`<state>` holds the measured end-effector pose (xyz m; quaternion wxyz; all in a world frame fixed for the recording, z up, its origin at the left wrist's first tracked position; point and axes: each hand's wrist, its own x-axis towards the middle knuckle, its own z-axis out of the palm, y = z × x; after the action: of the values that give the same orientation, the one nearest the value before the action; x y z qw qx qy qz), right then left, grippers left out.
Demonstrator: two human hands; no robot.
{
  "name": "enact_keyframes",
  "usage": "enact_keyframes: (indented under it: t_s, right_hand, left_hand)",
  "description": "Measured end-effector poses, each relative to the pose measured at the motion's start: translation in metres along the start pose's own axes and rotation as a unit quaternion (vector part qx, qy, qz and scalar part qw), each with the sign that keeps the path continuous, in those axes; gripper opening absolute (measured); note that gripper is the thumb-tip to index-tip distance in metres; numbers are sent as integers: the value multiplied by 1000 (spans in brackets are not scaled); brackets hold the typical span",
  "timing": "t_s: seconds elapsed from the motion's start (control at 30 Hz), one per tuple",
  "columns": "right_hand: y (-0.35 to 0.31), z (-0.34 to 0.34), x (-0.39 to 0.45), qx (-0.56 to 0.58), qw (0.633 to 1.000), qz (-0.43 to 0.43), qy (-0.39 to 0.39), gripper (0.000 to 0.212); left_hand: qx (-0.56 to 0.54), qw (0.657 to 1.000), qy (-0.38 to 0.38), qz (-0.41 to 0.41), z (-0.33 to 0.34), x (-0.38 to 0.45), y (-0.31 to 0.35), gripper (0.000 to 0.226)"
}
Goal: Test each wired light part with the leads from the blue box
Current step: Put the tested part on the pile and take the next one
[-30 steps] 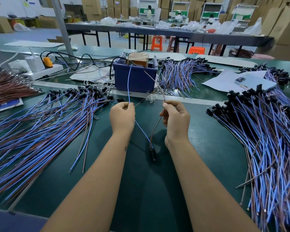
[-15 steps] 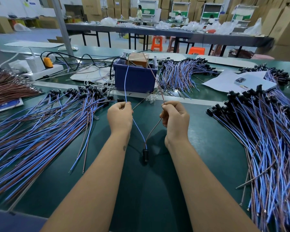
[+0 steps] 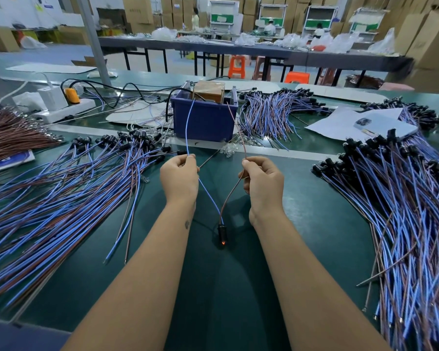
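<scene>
A blue box (image 3: 204,121) stands at the middle back of the green table (image 3: 314,214). A blue lead (image 3: 188,125) and a brown lead (image 3: 240,133) run from it to my hands. My left hand (image 3: 180,177) pinches the blue lead together with the part's blue wire. My right hand (image 3: 262,182) pinches the brown lead with the part's brown wire. Both wires meet below at a small black light part (image 3: 222,235), which hangs between my forearms and glows orange at its tip.
Large heaps of blue and brown wired parts lie on the left (image 3: 61,198) and right (image 3: 403,211), with another heap (image 3: 276,112) behind the box. A white power strip (image 3: 64,110) and papers (image 3: 360,122) sit at the back.
The hanging light part has drifted left to between my forearms, and its tip now glows orange. Both hands keep their pinch and have hardly moved.
</scene>
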<state>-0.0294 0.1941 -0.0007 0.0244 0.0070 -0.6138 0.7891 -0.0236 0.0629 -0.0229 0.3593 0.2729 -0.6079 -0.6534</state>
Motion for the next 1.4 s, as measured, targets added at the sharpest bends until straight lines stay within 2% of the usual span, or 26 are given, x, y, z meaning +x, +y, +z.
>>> enact_keyframes:
  t_s: [1.23, 1.3, 1.4]
  right_hand:
    - [1, -1, -2, -38, 998, -2, -53, 16]
    - [4, 0, -2, -67, 995, -26, -66, 17]
    - [12, 4, -3, -148, 979, -77, -121, 19]
  left_hand:
    - [-19, 1000, 10, 0, -2, -3, 4, 24]
    - [3, 1000, -17, 13, -2, -4, 4, 18]
    - [56, 988, -137, 45, 2, -11, 6, 15]
